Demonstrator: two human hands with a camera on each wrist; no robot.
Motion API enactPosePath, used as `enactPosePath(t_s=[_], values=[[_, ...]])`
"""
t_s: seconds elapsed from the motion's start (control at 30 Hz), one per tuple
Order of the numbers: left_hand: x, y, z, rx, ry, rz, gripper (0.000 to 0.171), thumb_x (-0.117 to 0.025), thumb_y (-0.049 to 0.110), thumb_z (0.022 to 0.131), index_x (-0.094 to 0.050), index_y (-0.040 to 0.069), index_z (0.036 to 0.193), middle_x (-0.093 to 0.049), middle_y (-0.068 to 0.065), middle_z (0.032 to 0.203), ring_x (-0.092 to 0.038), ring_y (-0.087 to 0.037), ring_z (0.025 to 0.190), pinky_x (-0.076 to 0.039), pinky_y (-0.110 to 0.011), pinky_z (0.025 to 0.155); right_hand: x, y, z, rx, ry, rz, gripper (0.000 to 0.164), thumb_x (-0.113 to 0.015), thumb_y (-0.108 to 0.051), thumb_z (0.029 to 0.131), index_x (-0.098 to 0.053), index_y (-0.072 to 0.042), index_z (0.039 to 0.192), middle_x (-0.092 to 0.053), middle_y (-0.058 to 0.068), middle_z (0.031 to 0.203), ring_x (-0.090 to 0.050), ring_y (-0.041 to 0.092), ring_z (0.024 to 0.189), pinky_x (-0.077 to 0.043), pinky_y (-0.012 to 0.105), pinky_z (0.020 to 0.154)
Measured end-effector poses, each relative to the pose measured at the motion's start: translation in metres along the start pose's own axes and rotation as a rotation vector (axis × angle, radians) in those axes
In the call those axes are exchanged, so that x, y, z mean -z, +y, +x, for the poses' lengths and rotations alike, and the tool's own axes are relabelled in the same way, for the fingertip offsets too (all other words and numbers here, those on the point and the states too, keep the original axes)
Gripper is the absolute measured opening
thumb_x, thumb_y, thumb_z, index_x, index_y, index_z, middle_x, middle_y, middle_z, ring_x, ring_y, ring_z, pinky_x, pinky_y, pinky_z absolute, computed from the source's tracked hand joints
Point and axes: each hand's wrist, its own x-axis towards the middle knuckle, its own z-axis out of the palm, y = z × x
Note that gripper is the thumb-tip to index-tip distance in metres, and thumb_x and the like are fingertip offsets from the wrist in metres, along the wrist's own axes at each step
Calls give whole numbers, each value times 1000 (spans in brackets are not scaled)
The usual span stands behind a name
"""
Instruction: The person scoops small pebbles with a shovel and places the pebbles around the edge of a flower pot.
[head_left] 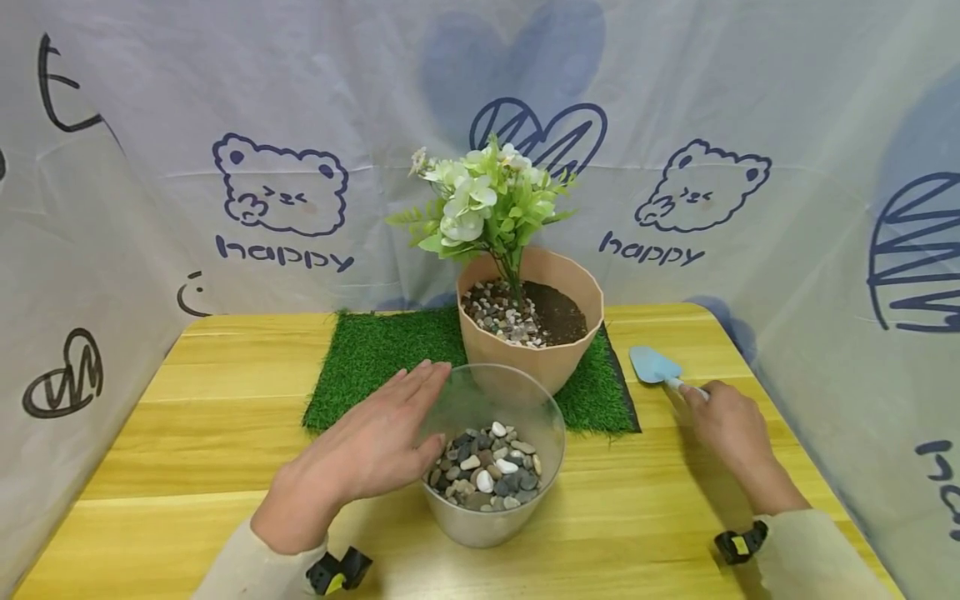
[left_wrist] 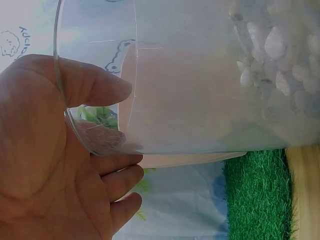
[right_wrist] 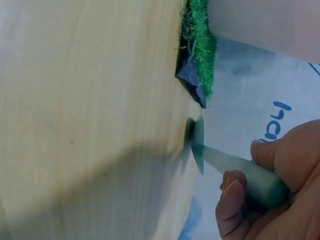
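My left hand (head_left: 382, 442) is at the left rim of a clear plastic bucket (head_left: 487, 529), its fingers extended along the outside and its thumb reaching over the rim. Mixed pebbles (head_left: 487, 468) in grey, white and brown lie in the bottom of the bucket. My right hand (head_left: 731, 425) holds a small light-blue trowel (head_left: 654, 367) by its handle, at the right of the table. In the right wrist view the thumb and fingers close round the pale handle (right_wrist: 240, 172), and the blade is low by the tabletop.
Behind the bucket a peach flowerpot (head_left: 528, 362) stands on a green turf mat (head_left: 390, 358). It holds dark soil (head_left: 558, 312), small gravel (head_left: 495, 312) and a white-flowered plant (head_left: 487, 200). A printed cloth (head_left: 420, 275) hangs round the wooden table (head_left: 187, 467).
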Motion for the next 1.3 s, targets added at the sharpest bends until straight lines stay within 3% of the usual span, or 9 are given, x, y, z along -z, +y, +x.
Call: enactPosePath(t_s=[0.23,0.47,0.7,0.83,0.93,1.1,1.17,1.3], values=[[0,0,0,4,0,-18,81,-61,34,102,-24,-1,166,-26,-16,173,-24,-33,161,-20,-51,133,17,-7,-8,13,18,21,62,-42,-40,113,-60,16,134,-70,33,110,-58,28,66,-43,36,52],[0,0,0,3,0,-22,81,-60,34,102,-24,0,166,-26,-16,173,-25,-34,161,-20,-50,133,62,-30,-40,97,145,-37,50,-52,-29,110,-59,14,134,-70,28,97,-53,26,62,-39,33,49],[0,0,-2,10,-4,-32,81,-59,35,103,-22,0,167,-24,-15,174,-23,-32,162,-21,-50,133,109,-66,-84,83,230,-123,47,-55,-30,109,-62,9,134,-63,34,115,-55,40,81,-46,49,62],[-1,0,-2,14,-3,-42,81,-58,35,103,-21,1,167,-23,-15,174,-22,-32,162,-21,-50,133,125,-86,-110,103,274,-137,44,-56,-32,109,-64,2,136,-61,30,119,-52,41,85,-47,56,69],[-1,1,-2,19,-4,-46,81,-57,35,103,-21,2,167,-22,-14,174,-21,-32,162,-20,-50,133,128,-102,-124,227,332,-141,35,-64,-28,106,-69,-3,130,-65,24,116,-54,38,86,-48,57,71],[-2,1,-2,15,0,-48,80,-57,33,103,-21,2,167,-23,-14,174,-22,-32,162,-19,-49,133,121,-137,-141,569,415,-203,25,-78,-18,94,-76,-9,117,-66,3,93,-51,17,74,-48,35,59],[-3,1,-1,14,3,-48,80,-57,32,103,-21,1,167,-23,-15,174,-22,-32,162,-19,-49,133,116,-151,-143,692,399,-222,22,-80,-17,92,-76,-14,114,-61,-5,89,-47,10,72,-43,27,55],[-3,1,0,12,8,-48,79,-57,30,102,-21,1,167,-24,-16,174,-22,-32,162,-19,-49,133,104,-179,-138,879,275,-296,13,-78,-16,93,-74,-18,105,-49,-9,81,-41,6,70,-42,21,55]])
